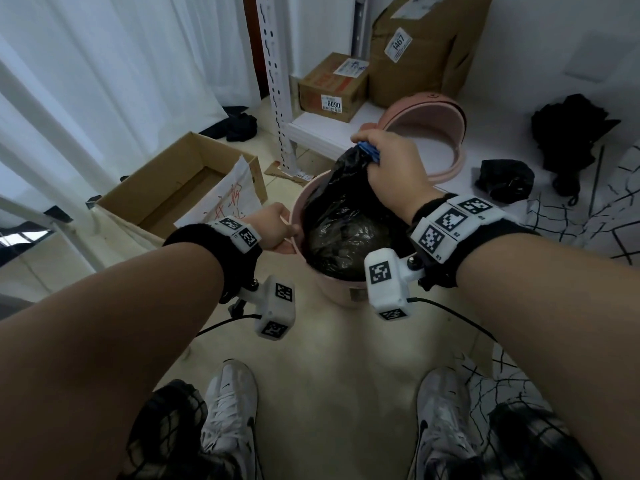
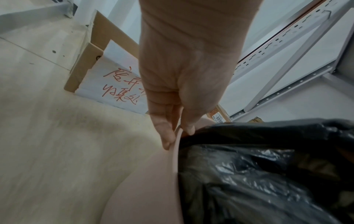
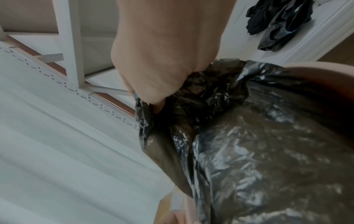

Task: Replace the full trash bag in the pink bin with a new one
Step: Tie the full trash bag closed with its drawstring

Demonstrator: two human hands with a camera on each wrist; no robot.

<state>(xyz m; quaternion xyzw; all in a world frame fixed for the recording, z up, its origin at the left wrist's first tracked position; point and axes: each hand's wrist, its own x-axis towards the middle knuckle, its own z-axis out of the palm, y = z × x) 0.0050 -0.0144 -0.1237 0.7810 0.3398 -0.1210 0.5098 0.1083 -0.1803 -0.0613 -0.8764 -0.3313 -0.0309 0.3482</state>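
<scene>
Trash bag [image 1: 341, 216], black and crinkled, sits inside the pink bin [image 1: 332, 289], which stands on the pale floor [image 1: 332, 358] just ahead of my white shoes [image 1: 230, 403]. My right hand [image 1: 391, 164] is above the bin's far side, fingers curled tight into a fist round the gathered neck of the bag, where a bit of blue [image 1: 370, 153] shows at my knuckles; the plastic runs taut from my fist down into the bin. My left hand [image 1: 273, 230] is at the bin's left rim, thumb inside and fingers outside, pinching the rim itself beside the bag's edge. From my left wrist I can see a fingertip [image 2: 188, 128] pressed on the rim right where the black plastic begins. Behind the bin, its pink lid [image 1: 429, 133] stands tilted on edge, its hollow side facing me. To the bin's left lies an open cardboard box [image 1: 166, 188] with a white sheet bearing red writing [image 1: 225, 202] leaning in it. Beyond the bin, a white shelf upright [image 1: 277, 81] rises, with two brown boxes [image 1: 332, 84] on the low shelf. To the bin's right, past the lid, a crumpled black bag [image 1: 505, 180] lies on a white surface.
</scene>
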